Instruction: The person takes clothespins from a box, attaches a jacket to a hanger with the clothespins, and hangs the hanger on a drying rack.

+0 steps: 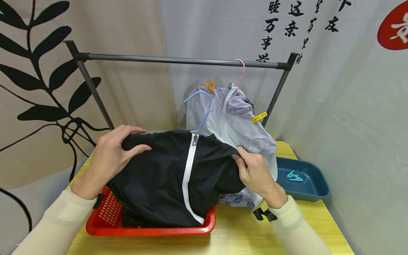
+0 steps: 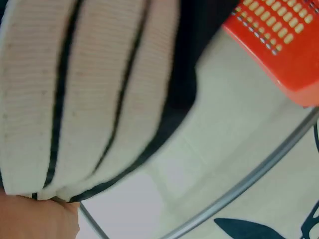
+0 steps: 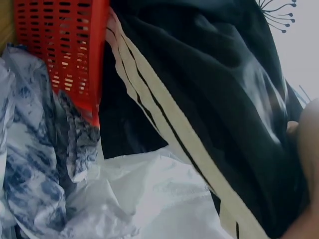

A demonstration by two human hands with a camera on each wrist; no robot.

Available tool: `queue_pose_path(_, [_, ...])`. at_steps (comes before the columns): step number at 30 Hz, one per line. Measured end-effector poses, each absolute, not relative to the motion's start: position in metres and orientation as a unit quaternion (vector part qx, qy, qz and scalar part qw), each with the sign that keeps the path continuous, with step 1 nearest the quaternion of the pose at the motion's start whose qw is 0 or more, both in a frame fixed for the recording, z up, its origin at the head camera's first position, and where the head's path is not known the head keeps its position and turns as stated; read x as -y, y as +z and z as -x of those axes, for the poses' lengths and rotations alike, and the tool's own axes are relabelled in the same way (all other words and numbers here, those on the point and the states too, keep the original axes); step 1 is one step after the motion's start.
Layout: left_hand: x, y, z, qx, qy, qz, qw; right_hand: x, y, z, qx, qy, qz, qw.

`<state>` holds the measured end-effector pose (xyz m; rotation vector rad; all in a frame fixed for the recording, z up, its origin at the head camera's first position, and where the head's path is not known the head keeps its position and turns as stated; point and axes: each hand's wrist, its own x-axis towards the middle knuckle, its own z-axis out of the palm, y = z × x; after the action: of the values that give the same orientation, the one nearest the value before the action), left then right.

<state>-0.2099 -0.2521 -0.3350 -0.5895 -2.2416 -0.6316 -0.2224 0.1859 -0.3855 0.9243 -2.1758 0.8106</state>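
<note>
A black jacket (image 1: 159,170) with a white front zipper is spread out above a red basket (image 1: 149,232). My left hand (image 1: 111,156) grips its left shoulder, fingers behind the cloth and thumb in front. At the opposite shoulder my right hand (image 1: 256,171) pinches the fabric between thumb and fingers. A blue hanger (image 1: 204,113) rises out of the jacket's collar, its lower part hidden inside. White stripes (image 2: 89,99) run along the sleeve in the left wrist view. The right wrist view shows the jacket's striped sleeve (image 3: 164,109) beside the basket's wall.
Behind, a pale grey jacket (image 1: 232,113) hangs by a pink hanger (image 1: 241,71) from a metal rail (image 1: 178,60). An orange clip (image 1: 209,85) and a yellow clip (image 1: 259,117) are on it. A blue tray (image 1: 310,187) with teal clips (image 1: 294,176) stands at right.
</note>
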Motion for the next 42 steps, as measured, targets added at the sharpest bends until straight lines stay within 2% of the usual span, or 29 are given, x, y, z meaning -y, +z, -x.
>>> queue_pose_path(4, [0.259,-0.332,0.214,0.843,-0.235,0.288,0.388,-0.193,-0.387,0.224,0.821,0.313,-0.359,0.315])
queue_pose_path(10, [0.261,-0.325,0.216,0.832,-0.192,0.341,0.393,-0.202,-0.387,0.225,0.818,0.317,-0.371,0.305])
queue_pose_path(23, [0.242,-0.313,0.203,0.850,-0.059,0.354,0.386,-0.207,-0.377,0.222,0.817,0.317,-0.368,0.313])
queue_pose_path(32, [0.233,-0.307,0.199,0.829,-0.075,0.357,0.424,-0.212,-0.358,0.217,0.802,0.317,-0.371,0.345])
queue_pose_path(42, [0.230,-0.322,0.200,0.822,-0.085,0.364,0.430,-0.226,-0.367,0.215,0.817,0.327,-0.346,0.326])
